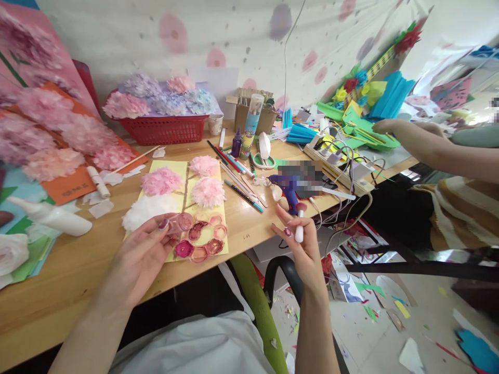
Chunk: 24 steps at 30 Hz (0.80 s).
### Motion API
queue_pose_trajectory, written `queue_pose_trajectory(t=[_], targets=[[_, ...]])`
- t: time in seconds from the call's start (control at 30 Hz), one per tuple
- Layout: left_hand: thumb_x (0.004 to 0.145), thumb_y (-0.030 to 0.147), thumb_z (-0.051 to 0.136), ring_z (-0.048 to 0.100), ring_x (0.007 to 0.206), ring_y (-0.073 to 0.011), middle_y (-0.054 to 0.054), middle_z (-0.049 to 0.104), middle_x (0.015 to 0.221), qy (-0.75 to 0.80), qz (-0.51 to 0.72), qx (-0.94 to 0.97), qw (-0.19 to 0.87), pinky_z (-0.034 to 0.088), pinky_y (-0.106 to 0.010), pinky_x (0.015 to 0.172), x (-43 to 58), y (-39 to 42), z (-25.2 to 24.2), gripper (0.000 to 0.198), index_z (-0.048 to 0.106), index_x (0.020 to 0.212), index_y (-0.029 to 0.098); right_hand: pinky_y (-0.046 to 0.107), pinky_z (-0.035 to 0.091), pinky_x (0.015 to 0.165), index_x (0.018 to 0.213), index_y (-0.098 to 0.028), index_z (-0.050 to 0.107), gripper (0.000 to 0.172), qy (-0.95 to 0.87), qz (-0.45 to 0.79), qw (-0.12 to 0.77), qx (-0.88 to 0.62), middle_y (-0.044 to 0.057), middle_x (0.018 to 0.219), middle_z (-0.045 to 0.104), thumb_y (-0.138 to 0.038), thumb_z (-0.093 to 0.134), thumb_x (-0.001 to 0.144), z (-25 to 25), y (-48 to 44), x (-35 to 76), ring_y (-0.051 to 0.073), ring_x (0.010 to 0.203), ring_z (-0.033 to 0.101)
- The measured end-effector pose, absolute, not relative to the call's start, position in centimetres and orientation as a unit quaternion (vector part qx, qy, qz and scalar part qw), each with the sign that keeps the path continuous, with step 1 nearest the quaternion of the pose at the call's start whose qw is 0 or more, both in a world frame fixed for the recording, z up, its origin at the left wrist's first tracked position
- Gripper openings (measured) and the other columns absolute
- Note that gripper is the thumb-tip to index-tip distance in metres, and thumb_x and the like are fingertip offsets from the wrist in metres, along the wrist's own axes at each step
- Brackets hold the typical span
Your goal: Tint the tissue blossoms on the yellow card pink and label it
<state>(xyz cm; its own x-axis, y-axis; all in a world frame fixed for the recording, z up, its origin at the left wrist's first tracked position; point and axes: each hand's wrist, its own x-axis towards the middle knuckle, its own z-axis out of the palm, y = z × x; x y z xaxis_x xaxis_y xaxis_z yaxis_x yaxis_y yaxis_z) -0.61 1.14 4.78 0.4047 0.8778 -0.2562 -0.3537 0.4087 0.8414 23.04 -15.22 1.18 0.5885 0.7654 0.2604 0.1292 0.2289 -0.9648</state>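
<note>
My left hand pinches a small clear plastic piece tinted pink just above a yellow card on the wooden table. The card carries pink and white tissue flowers and several pink-red rings along its near edge. My right hand is raised off the table's edge, fingers curled round a white marker with a red tip, held upright.
A red basket of tissue flowers stands at the back. Pens and pencils, a blue glue gun, a power strip with cables and a white glue bottle lie around. Another person's arm reaches over at the right.
</note>
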Motion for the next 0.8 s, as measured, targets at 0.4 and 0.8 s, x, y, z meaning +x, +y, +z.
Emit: queue_pose_trajectory(t=[0.4,0.8], targets=[[0.060,0.036,0.091,0.064,0.085,-0.0117,-0.002,0.073,0.097,0.372,0.421,0.403,0.723,0.054,-0.016,0.072,-1.0,1.9,4.8,0.037,0.078,0.092,0.021,0.052,0.041,0.113,0.093,-0.027,0.056,0.006,-0.529,0.050,0.597,-0.600,0.006,0.123,0.074,-0.025,0.060,0.096,2.8,-12.7,22.5,0.027,0.130,0.060],[0.082,0.039,0.064,0.064,0.099,-0.0215,-0.007,0.069,0.113,0.406,0.337,0.748,0.403,0.051,-0.038,0.089,0.8,5.3,3.8,0.040,0.067,0.117,0.021,0.042,0.049,0.099,0.112,-0.026,0.057,0.014,-0.562,0.221,0.538,-0.588,0.008,0.129,0.070,-0.030,0.047,0.103,1.7,-8.7,20.1,0.025,0.122,0.064]])
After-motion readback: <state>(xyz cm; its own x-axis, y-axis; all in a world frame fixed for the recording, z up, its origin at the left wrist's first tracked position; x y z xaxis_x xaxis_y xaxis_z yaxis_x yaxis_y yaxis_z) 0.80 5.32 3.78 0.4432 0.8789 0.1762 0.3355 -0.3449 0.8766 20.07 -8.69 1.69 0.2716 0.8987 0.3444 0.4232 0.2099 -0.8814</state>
